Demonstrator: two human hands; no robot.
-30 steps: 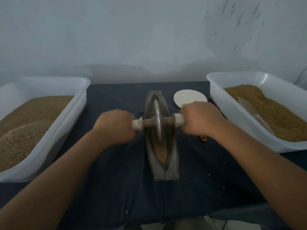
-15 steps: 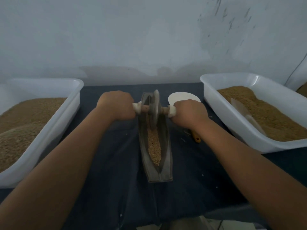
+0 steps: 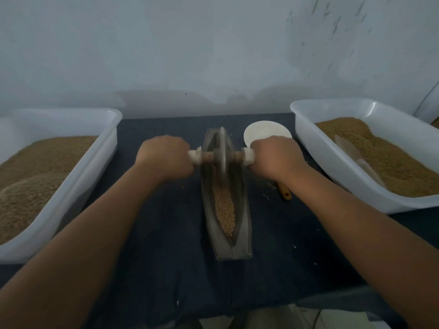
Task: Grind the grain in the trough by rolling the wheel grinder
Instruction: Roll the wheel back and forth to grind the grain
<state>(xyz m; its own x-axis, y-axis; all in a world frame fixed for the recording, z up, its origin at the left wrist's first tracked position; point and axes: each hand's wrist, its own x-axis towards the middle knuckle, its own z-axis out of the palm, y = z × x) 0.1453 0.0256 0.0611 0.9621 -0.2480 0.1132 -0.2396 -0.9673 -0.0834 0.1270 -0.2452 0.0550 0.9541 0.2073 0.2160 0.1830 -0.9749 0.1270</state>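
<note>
Grain (image 3: 225, 207) lies in the groove of the trough (image 3: 240, 248), mostly toward its near end; the wheel grinder (image 3: 222, 155) stands upright near its far end. Its axle crosses the trough's long axis, left hand (image 3: 165, 156) and right hand (image 3: 275, 157) each curled round a handle, one either side. The next roll likely runs nearward, along the trough.

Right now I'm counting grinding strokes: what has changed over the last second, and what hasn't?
The left hand and right hand rolled the wheel grinder away from the person, from the middle of the trough to its far end, uncovering more grain. Both still grip its handles; the left tray and right tray stayed put.
</note>
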